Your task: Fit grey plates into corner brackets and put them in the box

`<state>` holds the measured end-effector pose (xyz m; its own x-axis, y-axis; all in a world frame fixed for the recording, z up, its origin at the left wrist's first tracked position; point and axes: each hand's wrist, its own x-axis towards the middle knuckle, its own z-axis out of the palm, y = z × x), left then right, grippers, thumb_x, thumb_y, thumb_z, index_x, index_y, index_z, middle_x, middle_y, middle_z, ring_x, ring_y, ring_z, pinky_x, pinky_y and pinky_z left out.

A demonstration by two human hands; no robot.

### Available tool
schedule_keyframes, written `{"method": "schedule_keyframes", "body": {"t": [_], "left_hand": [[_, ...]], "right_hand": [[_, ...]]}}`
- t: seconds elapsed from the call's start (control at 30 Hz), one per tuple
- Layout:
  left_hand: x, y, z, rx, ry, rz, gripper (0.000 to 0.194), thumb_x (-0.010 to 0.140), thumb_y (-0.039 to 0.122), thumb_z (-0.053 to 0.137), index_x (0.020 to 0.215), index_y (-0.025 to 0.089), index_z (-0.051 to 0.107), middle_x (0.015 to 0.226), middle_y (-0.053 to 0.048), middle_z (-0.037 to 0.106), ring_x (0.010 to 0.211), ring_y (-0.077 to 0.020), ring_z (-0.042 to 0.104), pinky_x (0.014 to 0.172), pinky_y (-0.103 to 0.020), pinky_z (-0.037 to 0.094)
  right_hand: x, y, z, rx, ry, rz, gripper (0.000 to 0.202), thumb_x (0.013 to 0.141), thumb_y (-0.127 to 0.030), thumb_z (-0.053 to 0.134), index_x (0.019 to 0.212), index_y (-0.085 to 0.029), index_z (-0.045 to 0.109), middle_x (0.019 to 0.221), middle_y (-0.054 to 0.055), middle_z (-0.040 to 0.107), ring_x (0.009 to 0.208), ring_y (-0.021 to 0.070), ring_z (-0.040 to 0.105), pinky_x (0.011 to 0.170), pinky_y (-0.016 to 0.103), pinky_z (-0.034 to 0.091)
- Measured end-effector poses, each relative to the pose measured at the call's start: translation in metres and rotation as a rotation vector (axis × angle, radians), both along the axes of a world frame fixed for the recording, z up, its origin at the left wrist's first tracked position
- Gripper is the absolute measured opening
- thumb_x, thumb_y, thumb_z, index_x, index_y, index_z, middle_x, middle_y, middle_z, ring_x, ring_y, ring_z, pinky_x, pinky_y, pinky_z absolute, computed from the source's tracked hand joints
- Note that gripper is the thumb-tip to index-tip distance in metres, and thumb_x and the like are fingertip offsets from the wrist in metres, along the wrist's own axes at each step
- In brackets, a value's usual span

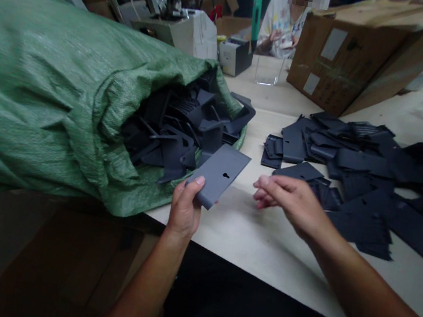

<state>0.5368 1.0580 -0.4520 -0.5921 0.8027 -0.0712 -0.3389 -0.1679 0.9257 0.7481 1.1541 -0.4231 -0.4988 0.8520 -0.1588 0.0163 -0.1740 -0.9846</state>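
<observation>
My left hand (186, 208) grips the lower left end of a dark grey flat plate (221, 173), thumb on top; the plate has a small keyhole-shaped hole. To its right, my right hand (286, 195) hangs above the table with its fingers curled together; whether anything small is between the fingertips cannot be made out. On the left a green woven sack (54, 100) lies with its mouth towards the plate, full of dark angular parts (177, 131). Beyond and right of my right hand, a spread pile of dark flat parts (365, 162) covers the tabletop.
The white table (238, 239) has its front edge near my body. A large cardboard box (342, 56) stands at the back, with a small box (234, 57) left of it. A teal tool (256, 14) hangs upright there. Across the table sits a person (284, 24).
</observation>
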Motion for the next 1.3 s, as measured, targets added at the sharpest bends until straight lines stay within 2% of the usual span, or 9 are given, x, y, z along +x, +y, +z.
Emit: {"method": "schedule_keyframes", "body": {"t": [0.07, 0.17, 0.27, 0.43, 0.57, 0.87, 1.0, 1.13, 1.3], "left_hand": [[0.004, -0.003, -0.003, 0.002, 0.071, -0.068, 0.032, 0.081, 0.045, 0.085, 0.089, 0.014, 0.078, 0.082, -0.003, 0.073, 0.073, -0.0156, 0.066, 0.069, -0.025, 0.054], [0.008, -0.009, -0.009, -0.021, 0.164, -0.214, 0.032, 0.084, 0.044, 0.084, 0.095, 0.014, 0.081, 0.087, -0.005, 0.076, 0.078, -0.0178, 0.067, 0.076, -0.026, 0.053], [0.007, -0.014, -0.01, 0.001, 0.074, -0.271, 0.039, 0.087, 0.053, 0.078, 0.098, 0.016, 0.078, 0.087, -0.006, 0.077, 0.079, -0.0221, 0.069, 0.073, -0.03, 0.054], [0.002, -0.01, 0.004, -0.055, -0.229, -0.408, 0.058, 0.088, 0.069, 0.064, 0.109, 0.016, 0.074, 0.097, -0.012, 0.079, 0.095, -0.0319, 0.076, 0.084, -0.041, 0.059], [0.004, -0.001, 0.013, -0.143, -0.42, -0.649, 0.043, 0.082, 0.052, 0.072, 0.104, 0.016, 0.069, 0.098, -0.016, 0.08, 0.093, -0.0333, 0.077, 0.087, -0.045, 0.059], [0.038, -0.01, 0.012, 0.08, -0.23, -0.328, 0.015, 0.087, 0.032, 0.061, 0.097, 0.02, 0.062, 0.083, -0.007, 0.078, 0.092, -0.0267, 0.076, 0.099, -0.043, 0.057], [0.036, -0.015, 0.012, 0.048, -0.202, -0.294, 0.017, 0.089, 0.034, 0.06, 0.1, 0.02, 0.062, 0.084, -0.007, 0.079, 0.09, -0.0275, 0.075, 0.093, -0.043, 0.059], [0.037, -0.018, 0.011, 0.074, -0.248, -0.286, 0.016, 0.089, 0.032, 0.057, 0.098, 0.02, 0.061, 0.083, -0.006, 0.077, 0.094, -0.0268, 0.076, 0.103, -0.045, 0.056], [0.04, -0.027, 0.009, 0.097, -0.193, -0.241, 0.017, 0.092, 0.033, 0.058, 0.101, 0.021, 0.064, 0.085, -0.005, 0.076, 0.1, -0.0272, 0.076, 0.102, -0.043, 0.056]], "right_hand": [[-0.011, -0.014, -0.008, -0.255, 0.102, 0.152, 0.062, 0.077, -0.071, 0.089, 0.096, -0.013, 0.079, 0.09, 0.013, 0.081, 0.071, 0.0191, 0.076, 0.066, 0.028, 0.063], [-0.028, -0.029, -0.017, -0.41, 0.291, 0.101, 0.054, 0.076, -0.062, 0.094, 0.093, -0.013, 0.078, 0.088, 0.009, 0.08, 0.072, 0.0165, 0.074, 0.07, 0.028, 0.064], [-0.034, -0.038, -0.017, -0.253, 0.336, 0.064, 0.044, 0.08, -0.054, 0.093, 0.093, -0.014, 0.079, 0.087, 0.006, 0.079, 0.075, 0.0172, 0.072, 0.072, 0.028, 0.062], [-0.017, -0.05, -0.011, 0.216, 0.087, 0.35, 0.028, 0.096, -0.044, 0.079, 0.107, -0.019, 0.082, 0.099, 0.005, 0.081, 0.092, 0.0224, 0.074, 0.088, 0.032, 0.059], [-0.012, -0.054, -0.018, 0.478, -0.115, 0.447, 0.021, 0.099, -0.039, 0.075, 0.105, -0.02, 0.082, 0.089, 0.004, 0.078, 0.079, 0.0209, 0.069, 0.076, 0.03, 0.055], [-0.031, -0.08, -0.031, 0.244, 0.171, 0.14, 0.036, 0.103, -0.052, 0.069, 0.117, -0.02, 0.079, 0.126, 0.008, 0.078, 0.121, 0.0292, 0.069, 0.112, 0.04, 0.051], [-0.035, -0.084, -0.031, 0.238, 0.184, 0.162, 0.032, 0.103, -0.05, 0.071, 0.114, -0.021, 0.08, 0.133, 0.008, 0.077, 0.129, 0.0305, 0.068, 0.116, 0.041, 0.05], [-0.039, -0.088, -0.029, 0.233, 0.207, 0.164, 0.049, 0.094, -0.042, 0.084, 0.139, -0.026, 0.073, 0.162, 0.006, 0.058, 0.154, 0.031, 0.049, 0.13, 0.045, 0.037], [-0.044, -0.102, -0.033, 0.26, 0.188, 0.053, 0.064, 0.086, -0.041, 0.092, 0.144, -0.023, 0.071, 0.154, 0.011, 0.066, 0.147, 0.0348, 0.058, 0.131, 0.052, 0.036]]}}
